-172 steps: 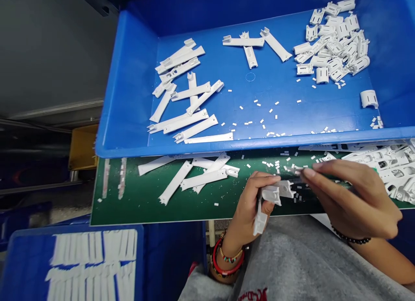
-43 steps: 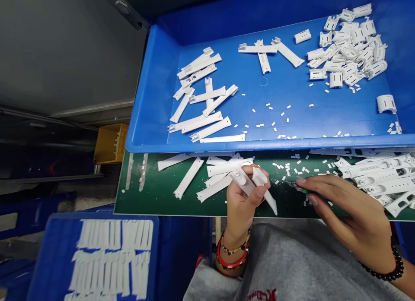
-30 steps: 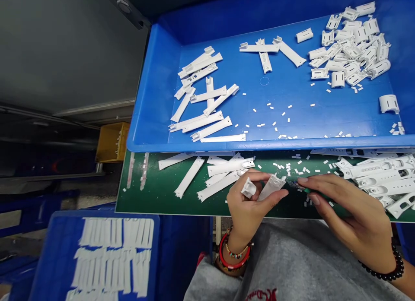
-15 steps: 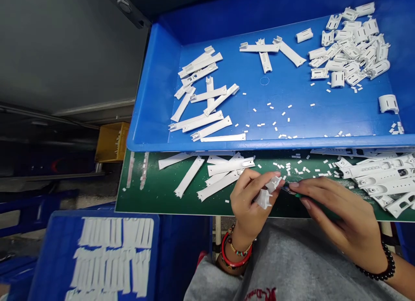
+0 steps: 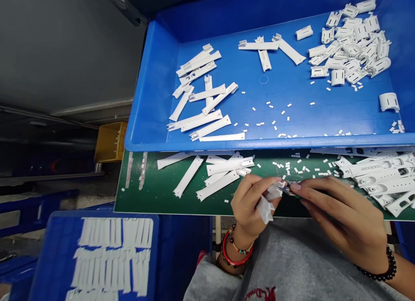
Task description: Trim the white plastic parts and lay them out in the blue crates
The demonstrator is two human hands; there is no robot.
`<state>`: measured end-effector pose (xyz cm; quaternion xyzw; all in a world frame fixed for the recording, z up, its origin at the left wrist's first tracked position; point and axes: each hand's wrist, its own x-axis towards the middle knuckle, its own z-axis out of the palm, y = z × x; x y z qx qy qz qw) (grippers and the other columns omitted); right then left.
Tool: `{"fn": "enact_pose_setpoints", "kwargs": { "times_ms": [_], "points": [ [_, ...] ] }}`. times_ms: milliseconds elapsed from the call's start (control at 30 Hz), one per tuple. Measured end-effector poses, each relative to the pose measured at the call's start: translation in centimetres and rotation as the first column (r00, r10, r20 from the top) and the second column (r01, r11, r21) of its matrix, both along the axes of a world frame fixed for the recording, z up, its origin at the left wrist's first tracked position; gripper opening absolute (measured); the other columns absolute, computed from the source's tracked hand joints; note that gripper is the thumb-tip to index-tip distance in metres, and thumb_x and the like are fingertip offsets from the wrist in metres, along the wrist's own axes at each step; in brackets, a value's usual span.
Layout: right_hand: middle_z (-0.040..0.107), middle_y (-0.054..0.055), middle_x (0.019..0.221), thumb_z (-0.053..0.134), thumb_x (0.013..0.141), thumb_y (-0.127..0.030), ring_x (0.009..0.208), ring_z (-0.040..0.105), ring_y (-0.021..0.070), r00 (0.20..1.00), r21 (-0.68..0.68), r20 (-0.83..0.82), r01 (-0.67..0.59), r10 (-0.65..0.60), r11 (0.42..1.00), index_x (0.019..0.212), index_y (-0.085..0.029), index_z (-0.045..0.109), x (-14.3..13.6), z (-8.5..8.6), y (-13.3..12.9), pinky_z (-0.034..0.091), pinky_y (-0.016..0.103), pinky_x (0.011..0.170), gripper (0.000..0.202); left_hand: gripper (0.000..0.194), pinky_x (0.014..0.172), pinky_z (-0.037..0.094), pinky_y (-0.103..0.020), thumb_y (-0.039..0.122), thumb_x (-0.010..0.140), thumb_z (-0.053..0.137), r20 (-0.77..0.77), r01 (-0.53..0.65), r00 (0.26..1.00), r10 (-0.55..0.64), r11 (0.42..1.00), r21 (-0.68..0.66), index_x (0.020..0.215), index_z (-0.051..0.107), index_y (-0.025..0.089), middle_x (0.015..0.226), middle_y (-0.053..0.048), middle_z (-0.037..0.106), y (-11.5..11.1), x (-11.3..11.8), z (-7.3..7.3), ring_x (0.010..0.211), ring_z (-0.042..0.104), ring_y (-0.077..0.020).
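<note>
My left hand is closed around white plastic pieces, which stick out between thumb and fingers. To its right, my right hand pinches a small dark tool with a bit of green on it; its tip meets the white piece at my left fingertips. Both hands are over the front edge of the green table. Long white parts lie just left of my left hand, and small white chips are scattered beyond the fingertips.
A large blue tray spans the back, holding long white strips and a pile of curved white pieces. Larger white parts are stacked at right. A lower blue tray with rows of white strips and a yellow bin are at left.
The white pieces in my left hand have tilted and turned slightly, their lower end now hanging lower. My right hand has shifted very slightly right, and the tool shows more.
</note>
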<state>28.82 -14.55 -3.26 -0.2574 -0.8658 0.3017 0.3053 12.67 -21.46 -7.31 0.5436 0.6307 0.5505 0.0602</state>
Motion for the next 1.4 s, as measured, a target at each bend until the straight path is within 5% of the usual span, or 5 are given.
{"fn": "enact_pose_setpoints", "kwargs": {
  "times_ms": [400, 767, 933, 1400],
  "points": [
    [0.072, 0.007, 0.105, 0.061, 0.088, -0.003, 0.088, 0.070, 0.0216, 0.989, 0.098, 0.028, 0.143, -0.147, 0.985, 0.131, -0.028, 0.061, 0.5, -0.5, 0.3, 0.058, 0.034, 0.072, 0.049, 0.015, 0.047, 0.045, -0.019, 0.016, 0.084, 0.076, -0.059, -0.059, 0.996, 0.060, 0.998, 0.019, 0.097, 0.069, 0.019, 0.075, 0.003, 0.064, 0.2, 0.0, 0.1, 0.055, 0.054, -0.0067],
    [0.070, 0.002, 0.075, 0.046, 0.099, -0.021, 0.057, 0.065, 0.0129, 0.997, -0.001, 0.043, 0.062, -0.061, 0.998, 0.094, -0.020, 0.059, -1.2, 0.7, 0.5, 0.049, 0.023, 0.051, 0.014, 0.018, 0.049, 0.044, -0.019, 0.020, 0.086, 0.074, -0.020, -0.025, 0.999, 0.025, 1.000, -0.010, 0.104, 0.072, 0.021, 0.076, 0.003, 0.058, 0.1, 0.2, -0.4, 0.057, 0.053, -0.0070],
    [0.058, -0.003, 0.061, 0.051, 0.101, -0.031, 0.047, 0.053, 0.0091, 0.995, 0.036, 0.094, 0.040, -0.044, 0.999, 0.085, -0.019, 0.057, -1.7, 0.8, 0.7, 0.036, 0.023, 0.045, 0.020, 0.021, 0.052, 0.046, -0.019, 0.017, 0.088, 0.070, -0.021, 0.001, 1.000, -0.001, 1.000, 0.000, 0.108, 0.072, 0.022, 0.079, 0.002, 0.061, -0.1, 0.1, -0.6, 0.061, 0.055, -0.0079],
    [0.041, -0.006, 0.049, 0.043, 0.103, -0.039, 0.039, 0.038, 0.0064, 0.970, 0.198, 0.234, 0.023, -0.071, 0.980, 0.069, -0.017, 0.052, -2.1, 1.1, 1.4, 0.024, 0.023, 0.042, 0.042, 0.016, 0.055, 0.046, -0.017, 0.022, 0.098, 0.057, -0.133, 0.024, 0.991, -0.017, 0.998, 0.050, 0.103, 0.070, 0.014, 0.078, 0.000, 0.060, 0.5, 0.1, 0.0, 0.063, 0.055, -0.0068]
  ]
}}
